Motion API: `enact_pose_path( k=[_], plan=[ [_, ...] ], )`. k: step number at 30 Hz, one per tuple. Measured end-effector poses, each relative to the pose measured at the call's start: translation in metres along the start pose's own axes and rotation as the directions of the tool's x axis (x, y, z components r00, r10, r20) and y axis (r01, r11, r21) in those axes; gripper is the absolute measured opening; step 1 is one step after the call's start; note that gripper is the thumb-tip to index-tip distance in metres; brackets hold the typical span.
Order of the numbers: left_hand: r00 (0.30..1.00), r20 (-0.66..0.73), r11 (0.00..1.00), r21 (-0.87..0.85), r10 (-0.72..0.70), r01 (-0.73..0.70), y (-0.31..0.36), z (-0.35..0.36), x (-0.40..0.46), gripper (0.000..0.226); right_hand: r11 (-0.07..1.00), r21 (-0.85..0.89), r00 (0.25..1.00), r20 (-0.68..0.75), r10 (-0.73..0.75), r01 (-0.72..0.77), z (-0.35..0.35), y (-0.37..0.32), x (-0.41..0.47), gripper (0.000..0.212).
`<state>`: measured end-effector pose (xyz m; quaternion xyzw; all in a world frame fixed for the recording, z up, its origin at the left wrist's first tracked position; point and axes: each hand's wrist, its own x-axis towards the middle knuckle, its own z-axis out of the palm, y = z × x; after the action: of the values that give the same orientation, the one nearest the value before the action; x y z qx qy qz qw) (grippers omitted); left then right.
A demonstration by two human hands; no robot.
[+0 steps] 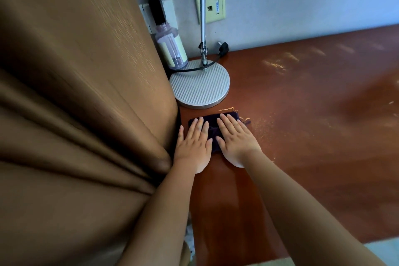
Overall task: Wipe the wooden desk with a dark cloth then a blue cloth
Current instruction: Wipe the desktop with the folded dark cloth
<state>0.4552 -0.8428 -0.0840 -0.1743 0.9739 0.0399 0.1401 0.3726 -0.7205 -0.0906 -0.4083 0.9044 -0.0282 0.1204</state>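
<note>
A dark purple cloth (213, 129) lies flat on the reddish wooden desk (313, 136), just in front of the lamp base. My left hand (194, 144) and my right hand (235, 142) both press flat on the cloth, fingers spread and pointing away from me. The hands cover most of the cloth; only its far edge and the strip between the hands show. Yellowish dust (259, 125) is scattered on the desk right of the cloth, and a line of it sits along the cloth's far edge. No blue cloth is in view.
A round ribbed lamp base (199, 84) with a metal pole stands just beyond the cloth. Behind it are a clear bottle (172, 47), a black cable and plug (223, 48), and wall sockets. A brown curtain (75, 103) hangs at the desk's left edge. More dust smears (278, 65) lie far right.
</note>
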Motion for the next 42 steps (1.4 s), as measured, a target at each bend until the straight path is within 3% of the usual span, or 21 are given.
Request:
enact_pose_path(
  k=[7, 10, 13, 25, 29, 31, 42],
  plan=[
    [0.999, 0.019, 0.999, -0.005, -0.044, 0.044, 0.007, 0.018, -0.058, 0.056, 0.999, 0.002, 0.998, 0.039, -0.046, 0.046, 0.011, -0.019, -0.050, 0.061],
    [0.999, 0.011, 0.999, -0.011, -0.053, 0.053, 0.010, 0.023, -0.073, 0.057, 0.998, 0.005, 0.996, 0.048, -0.070, 0.070, 0.015, -0.024, -0.064, 0.084],
    [0.999, 0.006, 0.998, -0.029, -0.053, 0.053, 0.010, 0.024, -0.074, 0.056, 0.997, 0.015, 0.996, 0.050, -0.080, 0.080, 0.017, -0.022, -0.066, 0.089],
    [0.999, 0.021, 0.993, -0.103, -0.049, 0.050, -0.003, 0.005, -0.002, 0.056, 0.995, -0.015, 0.996, -0.004, -0.094, 0.094, 0.004, 0.003, 0.007, 0.087],
    [0.999, 0.007, 0.994, -0.103, -0.036, 0.037, -0.006, -0.003, 0.026, 0.056, 0.999, -0.015, 0.999, -0.022, -0.041, 0.040, -0.004, 0.010, 0.030, 0.060],
    [0.999, 0.005, 0.996, -0.088, -0.033, 0.034, -0.007, -0.004, 0.031, 0.055, 1.000, -0.006, 0.999, -0.022, -0.026, 0.026, -0.005, 0.011, 0.034, 0.057],
    [0.998, 0.029, 0.996, -0.065, -0.059, 0.061, 0.011, 0.007, -0.024, 0.056, 1.000, -0.007, 0.999, 0.030, -0.027, 0.027, 0.003, -0.003, -0.023, 0.058]
  ],
)
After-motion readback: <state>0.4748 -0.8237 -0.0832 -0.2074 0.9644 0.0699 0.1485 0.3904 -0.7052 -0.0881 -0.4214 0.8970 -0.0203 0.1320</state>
